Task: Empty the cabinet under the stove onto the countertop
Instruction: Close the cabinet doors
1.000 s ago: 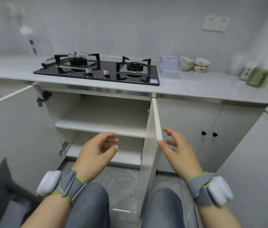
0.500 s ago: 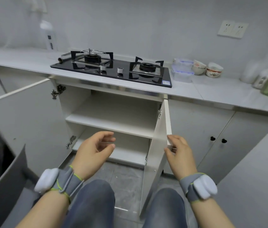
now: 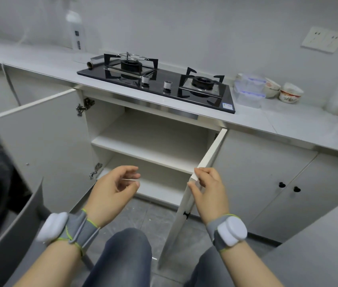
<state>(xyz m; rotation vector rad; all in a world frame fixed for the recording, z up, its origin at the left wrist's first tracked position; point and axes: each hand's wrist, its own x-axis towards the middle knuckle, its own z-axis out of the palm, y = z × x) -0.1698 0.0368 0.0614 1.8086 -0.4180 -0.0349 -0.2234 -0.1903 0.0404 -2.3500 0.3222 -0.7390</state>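
Cabinet (image 3: 153,129) sits directly below the stove (image 3: 157,83), under the front edge of the countertop (image 3: 277,121). It is white inside and out.

- Both doors are swung out. The left door (image 3: 45,146) is wide open, with two metal hinges showing on the left wall.
- The right door (image 3: 182,220) stands nearly edge-on to the camera. A small black knob shows low at its edge.
- One shelf (image 3: 143,150) splits the interior into an upper and a lower compartment. The shelf top and the cabinet floor show as plain white board.

Right hand (image 3: 209,189): thumb on the door's inner side, fingers curled over its top free corner, pinching the right door.

Left hand (image 3: 112,189): in the air in front of the lower compartment. Fingers loosely curled, thumb apart, holding nothing and touching nothing.

There are grey wristbands (image 3: 77,228) with white pods on both wrists.

On the countertop:
- The stove is black glass with two burners and two knobs near its front edge.
- Stacked clear plastic containers (image 3: 248,92) stand just beside the stove's right end.
- Bowls (image 3: 290,94) stand next to the containers, toward the back edge.
- A foil roll (image 3: 93,63) lies at the stove's back left corner.
- A white bottle (image 3: 77,32) stands behind the roll near the wall, blurred.

Right of the cabinet is a closed door pair (image 3: 267,183) with black knobs.
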